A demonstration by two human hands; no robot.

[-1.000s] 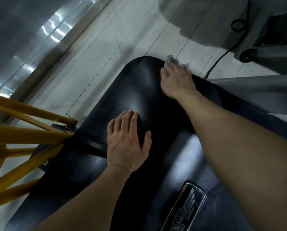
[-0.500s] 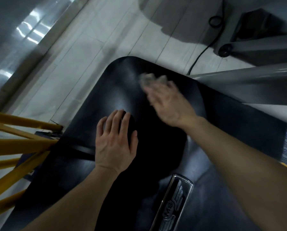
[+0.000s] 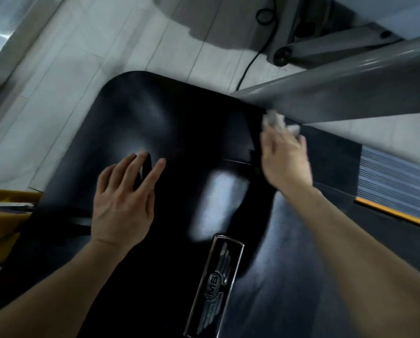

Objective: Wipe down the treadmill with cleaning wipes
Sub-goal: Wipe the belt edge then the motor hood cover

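Note:
The treadmill's glossy black motor cover (image 3: 179, 123) fills the middle of the head view, with a chrome winged badge (image 3: 213, 286) near the bottom. My right hand (image 3: 285, 159) presses a crumpled white wipe (image 3: 276, 120) flat against the cover's right edge, right where the grey upright post (image 3: 350, 93) meets it. The fingers lie over the wipe, and most of the wipe is hidden under them. My left hand (image 3: 123, 203) rests on the cover with fingers spread and straight, holding nothing.
The ribbed belt (image 3: 399, 181) with a yellow side strip (image 3: 396, 215) runs off to the right. A yellow metal frame (image 3: 6, 198) stands close on the left. A black cable (image 3: 252, 57) lies on the pale tiled floor beyond the cover, near grey machine legs (image 3: 325, 42).
My right hand has swept the wipe from the cover's far rim, across its top, to the right edge by the grey post. My left hand's fingers have spread wider.

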